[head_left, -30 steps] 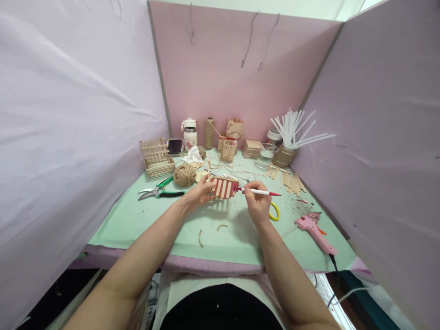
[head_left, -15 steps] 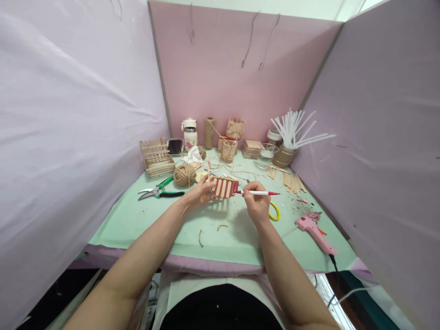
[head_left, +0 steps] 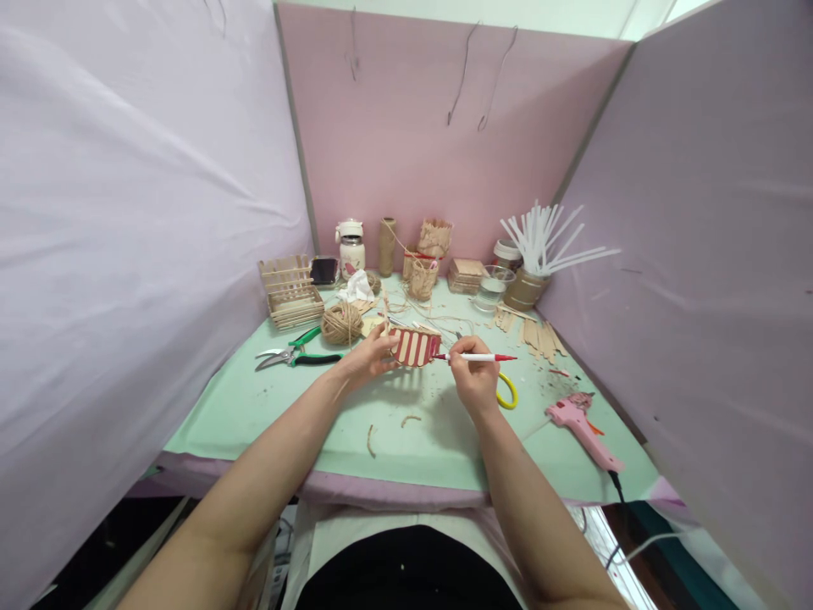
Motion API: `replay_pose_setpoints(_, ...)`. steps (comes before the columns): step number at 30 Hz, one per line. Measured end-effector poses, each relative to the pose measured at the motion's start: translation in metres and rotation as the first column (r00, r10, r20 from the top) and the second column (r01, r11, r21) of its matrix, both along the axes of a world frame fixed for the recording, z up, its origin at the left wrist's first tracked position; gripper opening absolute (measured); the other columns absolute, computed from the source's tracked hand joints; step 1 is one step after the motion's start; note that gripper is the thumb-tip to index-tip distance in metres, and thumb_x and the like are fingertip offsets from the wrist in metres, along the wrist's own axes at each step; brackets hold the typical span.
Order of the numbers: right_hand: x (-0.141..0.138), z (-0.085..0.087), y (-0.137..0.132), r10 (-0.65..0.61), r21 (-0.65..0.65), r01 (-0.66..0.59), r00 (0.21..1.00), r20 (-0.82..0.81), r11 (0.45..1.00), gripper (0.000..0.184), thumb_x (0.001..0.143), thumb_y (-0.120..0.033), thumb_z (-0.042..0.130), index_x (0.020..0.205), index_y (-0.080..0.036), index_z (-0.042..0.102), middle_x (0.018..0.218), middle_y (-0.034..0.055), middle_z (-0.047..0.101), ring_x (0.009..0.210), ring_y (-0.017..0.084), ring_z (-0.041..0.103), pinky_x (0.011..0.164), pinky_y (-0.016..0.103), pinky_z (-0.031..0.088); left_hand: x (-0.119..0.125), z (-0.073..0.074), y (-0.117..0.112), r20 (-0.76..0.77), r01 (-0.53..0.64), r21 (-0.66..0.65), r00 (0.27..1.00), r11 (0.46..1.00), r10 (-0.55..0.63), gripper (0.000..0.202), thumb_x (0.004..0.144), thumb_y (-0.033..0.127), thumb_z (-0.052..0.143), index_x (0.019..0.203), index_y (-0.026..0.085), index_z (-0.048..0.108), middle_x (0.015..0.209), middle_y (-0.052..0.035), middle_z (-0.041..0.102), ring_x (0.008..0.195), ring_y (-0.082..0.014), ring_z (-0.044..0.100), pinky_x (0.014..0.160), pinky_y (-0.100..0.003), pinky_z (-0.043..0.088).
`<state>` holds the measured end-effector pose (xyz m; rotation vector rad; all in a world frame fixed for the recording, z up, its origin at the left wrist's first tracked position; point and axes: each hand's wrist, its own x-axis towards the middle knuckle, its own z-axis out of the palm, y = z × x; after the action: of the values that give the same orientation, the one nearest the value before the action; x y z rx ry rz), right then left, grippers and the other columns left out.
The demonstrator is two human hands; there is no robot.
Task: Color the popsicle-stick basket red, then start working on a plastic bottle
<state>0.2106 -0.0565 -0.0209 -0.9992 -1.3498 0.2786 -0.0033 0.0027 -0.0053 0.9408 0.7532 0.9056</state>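
Observation:
My left hand grips the left end of a small wooden-stick piece painted in red and bare-wood stripes. It is held above the table, with its striped face toward me. In my right hand is a white marker with a red end, pinched between thumb and fingers. The marker's tip meets the right edge of the striped piece, where the wood is red. Part of a pair of scissors with a yellow handle shows beside my right hand.
Pruning shears and a twine ball lie left. A pink glue gun rests at right, near loose wooden sticks. Behind stand a stick basket, a bottle, a water cup and a pot of white glue sticks.
The marker and my right hand have shifted very slightly left against the striped piece. Everything else looks the same.

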Motion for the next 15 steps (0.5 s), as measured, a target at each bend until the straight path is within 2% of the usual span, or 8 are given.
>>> replay_pose_setpoints(6,-0.0011,-0.0008,0.0021,-0.041,0.017,0.042,0.997,-0.069,0.999,0.012,0.089,-0.031,0.064,0.078,-0.025,0.062,0.074,-0.0004,0.063,0.073,0.02,0.058,0.07,0.035,0.044,-0.0002,0.0014,-0.0006,0.005,0.02,0.001,1.0,1.0,-0.02,0.075,0.063,0.043,0.098,0.126,0.027,0.062,0.13,-0.0091,0.071,0.103,-0.0221,0.072,0.09,-0.036,0.06)
replay_pose_setpoints(15,-0.0004,-0.0001,0.0007,-0.03,0.012,0.03,0.999,-0.027,0.999,0.013,0.087,-0.028,0.063,0.075,-0.026,0.06,0.069,-0.0014,0.06,0.073,0.021,0.057,0.069,0.035,0.044,0.0,0.0031,-0.0023,0.006,0.022,0.009,1.0,1.0,-0.022,0.073,0.063,0.043,0.098,0.124,0.026,0.062,0.13,-0.0101,0.071,0.107,-0.0243,0.072,0.093,-0.039,0.058)
